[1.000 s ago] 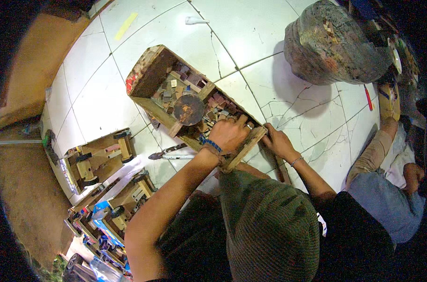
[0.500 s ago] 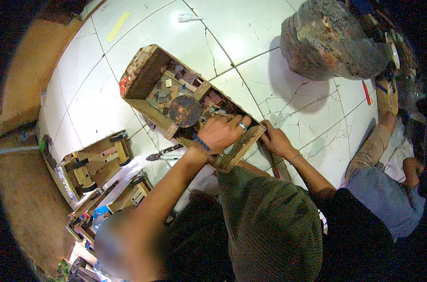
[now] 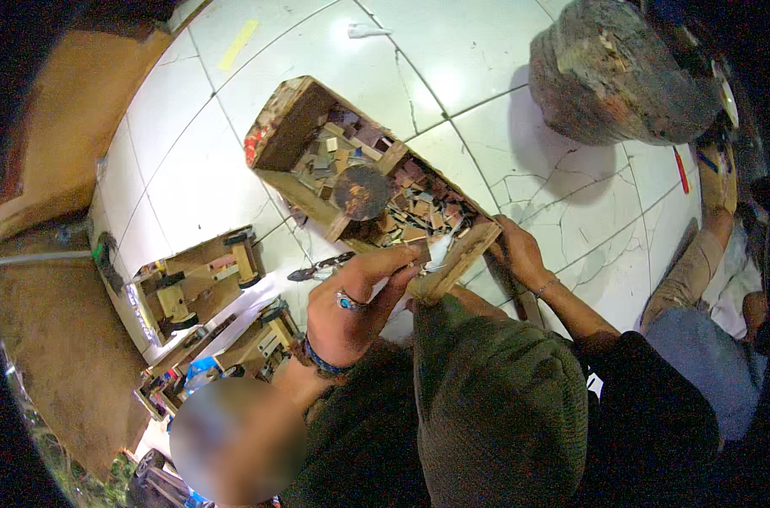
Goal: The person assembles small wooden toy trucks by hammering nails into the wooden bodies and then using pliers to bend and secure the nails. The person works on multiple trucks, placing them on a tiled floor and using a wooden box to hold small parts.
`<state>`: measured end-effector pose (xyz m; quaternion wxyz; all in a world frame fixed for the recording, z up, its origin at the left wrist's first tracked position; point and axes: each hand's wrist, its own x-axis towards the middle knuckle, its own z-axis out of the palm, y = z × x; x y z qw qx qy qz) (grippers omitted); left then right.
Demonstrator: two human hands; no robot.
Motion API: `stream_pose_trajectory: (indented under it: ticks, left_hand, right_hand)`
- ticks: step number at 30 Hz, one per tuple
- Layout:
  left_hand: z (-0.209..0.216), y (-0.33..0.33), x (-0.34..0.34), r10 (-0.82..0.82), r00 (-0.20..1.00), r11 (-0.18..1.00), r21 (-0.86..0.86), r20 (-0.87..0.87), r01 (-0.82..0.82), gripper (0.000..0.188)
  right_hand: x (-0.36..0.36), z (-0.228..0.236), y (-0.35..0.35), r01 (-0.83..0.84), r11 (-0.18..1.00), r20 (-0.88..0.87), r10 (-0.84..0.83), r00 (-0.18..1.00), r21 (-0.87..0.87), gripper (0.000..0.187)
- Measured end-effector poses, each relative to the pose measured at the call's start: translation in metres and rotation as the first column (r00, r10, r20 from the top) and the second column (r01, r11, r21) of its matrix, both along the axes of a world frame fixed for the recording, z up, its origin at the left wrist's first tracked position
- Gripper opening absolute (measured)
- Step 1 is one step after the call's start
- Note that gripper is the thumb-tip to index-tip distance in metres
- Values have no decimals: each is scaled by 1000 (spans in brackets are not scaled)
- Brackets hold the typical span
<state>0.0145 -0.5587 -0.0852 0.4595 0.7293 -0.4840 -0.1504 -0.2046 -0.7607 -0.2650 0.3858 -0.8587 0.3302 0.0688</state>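
Observation:
A long wooden box (image 3: 461, 275) lies slantwise before me, split by a crosspiece into two compartments. Small brown and tan wood chips (image 3: 414, 212) fill the nearer one, with a white pointed nozzle (image 3: 440, 250) among them. Over the box's near left edge, my left hand (image 3: 351, 296), wearing a ring and a bracelet, pinches a small dark brown chip (image 3: 422, 251). My right hand (image 3: 520, 254) grips the box's near right corner, its fingers partly hidden. A dark round disc (image 3: 360, 192) rests on the box at the crosspiece. More chips (image 3: 334, 157) lie in the far compartment.
Pliers (image 3: 321, 267) lie left of the box. Wooden toy-like vehicle bodies (image 3: 203, 279) stand at left. A grey rough stump-like block (image 3: 618, 76) sits at upper right, near a red stick (image 3: 681, 169). Another person's blue-clad leg (image 3: 689, 364) is at right. Olive cloth (image 3: 503, 389) covers the near middle.
My left hand has come out of the nearer compartment, back toward me, with a chip between its fingers. My right hand stays at the corner. The whole view has shifted slightly.

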Motion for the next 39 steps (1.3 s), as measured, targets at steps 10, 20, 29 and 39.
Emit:
stream_pose_trajectory:
  ticks: [10, 20, 29, 39]
  left_hand:
    - [33, 41, 9, 123, 988, 991, 66, -98, -116, 43]
    - [38, 77, 32, 637, 575, 735, 179, -513, -654, 48]
    - [16, 91, 29, 572, 475, 731, 153, -669, -665, 22]
    - [15, 96, 17, 576, 368, 702, 212, -730, -680, 24]
  right_hand:
    - [-13, -26, -5, -84, 995, 182, 72, 981, 62, 38]
    - [-12, 59, 17, -430, 813, -171, 524, 835, 392, 45]
    - [56, 10, 117, -529, 519, 182, 577, 796, 672, 63]
    - [84, 6, 114, -224, 801, 149, 168, 974, 555, 49]
